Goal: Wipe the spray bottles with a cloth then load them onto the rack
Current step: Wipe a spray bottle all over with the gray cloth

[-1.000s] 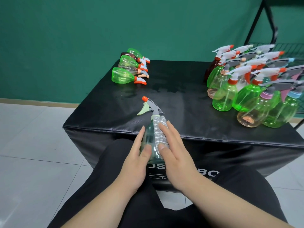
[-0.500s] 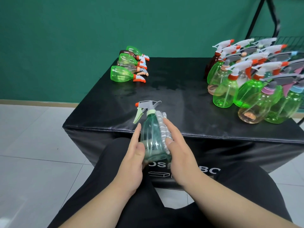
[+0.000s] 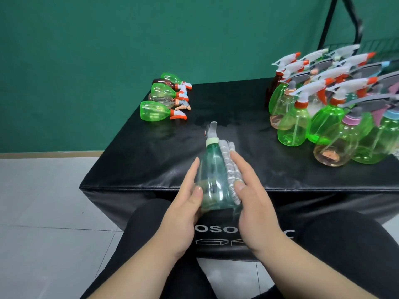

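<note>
Black padded table: lying bottles far-left, standing bottles right.

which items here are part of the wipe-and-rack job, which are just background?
In the job:
- teal spray bottle, held in left hand
- grey cloth, pressed to it by right hand
- lying bottles, far left
- upright bottles, right
- wire rack

Background:
- black padded table
- green wall
- tiled floor

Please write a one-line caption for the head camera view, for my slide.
Left hand holds a teal spray bottle while right hand presses a grey cloth against it.
</note>
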